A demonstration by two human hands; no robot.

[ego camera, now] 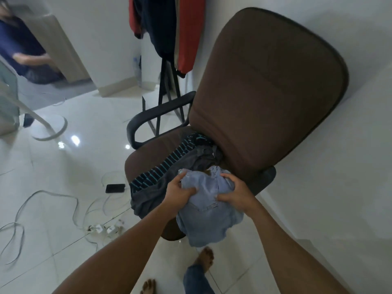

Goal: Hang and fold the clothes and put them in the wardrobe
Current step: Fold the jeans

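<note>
Both bare forearms reach forward and down to a brown fabric-upholstered office chair [265, 85] with black plastic armrests, whose seat carries a heap of clothes; the left hand [178, 193] is clenched on the left side of a pale blue denim garment [206, 217], its thumb pressed into the cloth, while the right hand [235, 193] grasps the same garment on its right side, fingers curled over the upper edge and thumb dug into the front; the denim is bunched between the two hands at the front edge of the seat, and its lower part hangs down past the seat edge toward the white tiled floor [63, 209]; just behind and to the left of it on the seat lie a dark grey crumpled garment [148, 196] and a black garment with turquoise stripes [165, 164], the striped one running from the seat's back toward its left front corner, both touching the denim heap; on the floor to the left of the chair rest a black smartphone [115, 188], loops of grey cable [48, 200] and a white power strip with plugs [104, 229]; behind the chair red and dark navy clothes [165, 28] hang on a black metal stand [167, 96] near the white wall; two bare feet show at the bottom edge, one below a blue denim trouser leg [196, 279]; a white round-based pole stand [49, 127] sits at the left.
</note>
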